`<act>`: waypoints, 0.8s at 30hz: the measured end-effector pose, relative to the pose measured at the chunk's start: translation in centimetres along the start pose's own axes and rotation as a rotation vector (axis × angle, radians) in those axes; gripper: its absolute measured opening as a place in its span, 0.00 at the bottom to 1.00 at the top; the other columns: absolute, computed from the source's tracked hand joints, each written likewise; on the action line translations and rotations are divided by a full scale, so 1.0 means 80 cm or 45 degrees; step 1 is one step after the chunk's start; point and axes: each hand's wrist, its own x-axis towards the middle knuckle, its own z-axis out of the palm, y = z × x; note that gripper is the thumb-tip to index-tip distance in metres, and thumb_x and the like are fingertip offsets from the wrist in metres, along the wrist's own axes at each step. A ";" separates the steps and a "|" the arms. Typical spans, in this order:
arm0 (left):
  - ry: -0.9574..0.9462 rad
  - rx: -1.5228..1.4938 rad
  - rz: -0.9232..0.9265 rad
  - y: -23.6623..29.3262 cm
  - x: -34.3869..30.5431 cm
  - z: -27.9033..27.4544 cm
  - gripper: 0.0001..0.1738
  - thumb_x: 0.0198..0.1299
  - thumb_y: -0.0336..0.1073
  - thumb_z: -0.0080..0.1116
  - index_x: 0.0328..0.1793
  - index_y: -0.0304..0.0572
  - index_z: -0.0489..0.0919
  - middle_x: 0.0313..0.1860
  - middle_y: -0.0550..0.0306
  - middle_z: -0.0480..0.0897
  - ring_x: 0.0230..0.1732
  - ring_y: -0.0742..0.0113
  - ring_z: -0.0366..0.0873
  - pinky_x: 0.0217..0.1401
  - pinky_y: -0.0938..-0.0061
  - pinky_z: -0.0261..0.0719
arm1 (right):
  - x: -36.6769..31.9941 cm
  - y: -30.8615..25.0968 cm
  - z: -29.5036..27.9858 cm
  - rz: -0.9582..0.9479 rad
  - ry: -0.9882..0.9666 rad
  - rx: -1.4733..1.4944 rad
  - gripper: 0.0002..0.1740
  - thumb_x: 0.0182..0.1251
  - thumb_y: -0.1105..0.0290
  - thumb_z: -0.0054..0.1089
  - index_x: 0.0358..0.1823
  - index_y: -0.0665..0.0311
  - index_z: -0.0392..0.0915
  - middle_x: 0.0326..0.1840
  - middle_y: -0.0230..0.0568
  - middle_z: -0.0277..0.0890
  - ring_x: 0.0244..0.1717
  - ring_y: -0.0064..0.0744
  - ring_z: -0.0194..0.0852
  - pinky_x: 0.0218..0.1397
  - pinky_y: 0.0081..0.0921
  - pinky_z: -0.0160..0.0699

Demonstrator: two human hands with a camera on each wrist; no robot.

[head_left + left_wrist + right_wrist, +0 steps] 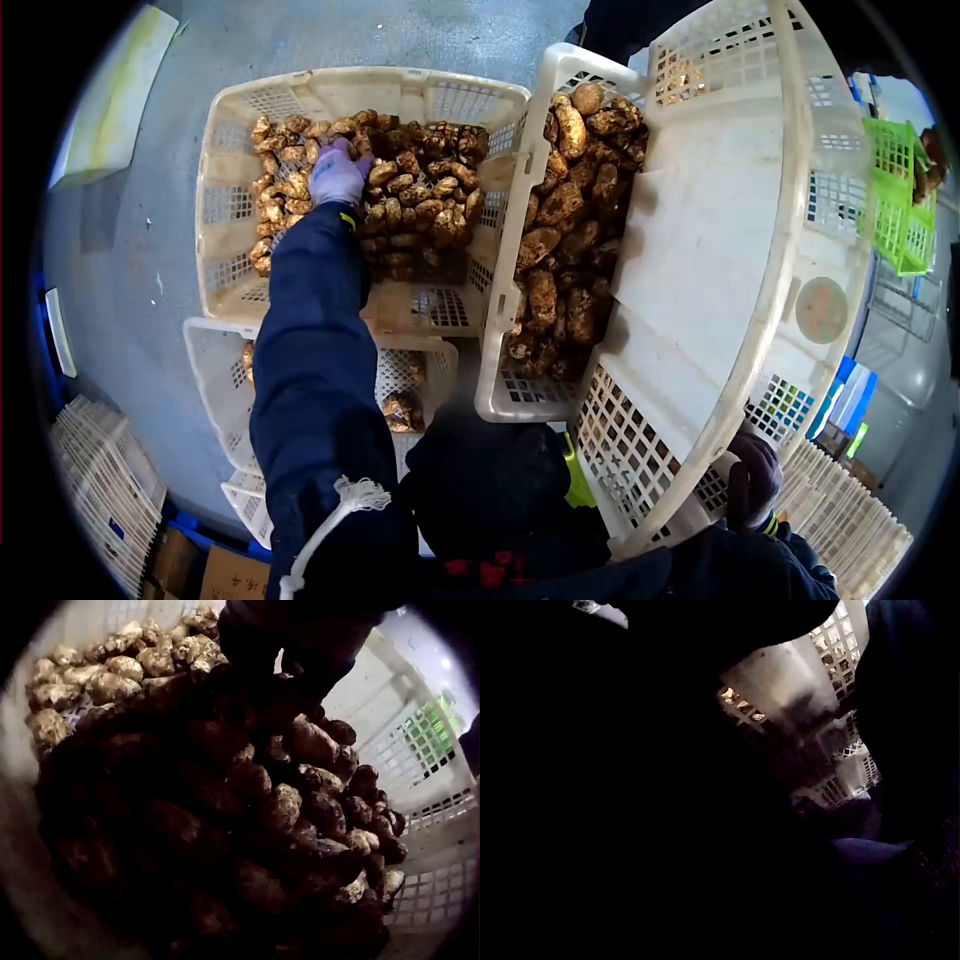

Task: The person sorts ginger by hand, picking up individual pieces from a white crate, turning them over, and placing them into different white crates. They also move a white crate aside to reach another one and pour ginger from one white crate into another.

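In the head view, the gloved left hand (339,176) rests on knobbly brown tubers (408,200) inside a white slotted crate (215,240). Its purple fingers are slightly spread and touch the pieces. The left wrist view shows this hand as a dark shape (289,641) above the pile of tubers (283,806). At lower right, the gloved right hand (755,480) grips the rim of a tilted white crate (705,235), whose solid base faces up. The right wrist view is mostly black, with part of a slotted crate (787,679) showing.
A narrower crate section holding larger brown tubers (575,230) lies between the two crates. Below the left crate is another white crate (215,375) with a few pieces. Stacked white crates (105,490) stand lower left, a green crate (890,170) far right, and a white block (115,100) upper left.
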 end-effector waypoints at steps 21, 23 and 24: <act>-0.362 -2.216 0.234 0.057 -0.282 -0.166 0.34 0.66 0.37 0.55 0.75 0.36 0.57 0.49 0.57 0.77 0.43 0.72 0.78 0.47 0.78 0.78 | -0.013 0.000 -0.002 -0.196 0.207 0.149 0.17 0.57 0.76 0.52 0.48 0.71 0.77 0.46 0.57 0.79 0.48 0.56 0.77 0.55 0.41 0.73; -0.324 -2.260 0.146 0.095 -0.311 -0.198 0.33 0.65 0.35 0.55 0.75 0.38 0.59 0.53 0.54 0.78 0.45 0.70 0.79 0.46 0.81 0.78 | -0.016 -0.005 -0.004 -0.232 0.270 0.175 0.16 0.57 0.77 0.51 0.47 0.71 0.77 0.46 0.57 0.79 0.48 0.55 0.77 0.55 0.41 0.73; -0.294 -2.254 0.103 0.091 -0.314 -0.198 0.32 0.63 0.30 0.53 0.74 0.38 0.62 0.52 0.52 0.79 0.39 0.71 0.80 0.44 0.81 0.79 | -0.018 -0.002 -0.001 -0.246 0.309 0.178 0.16 0.57 0.77 0.51 0.47 0.71 0.77 0.46 0.57 0.79 0.47 0.55 0.77 0.55 0.41 0.73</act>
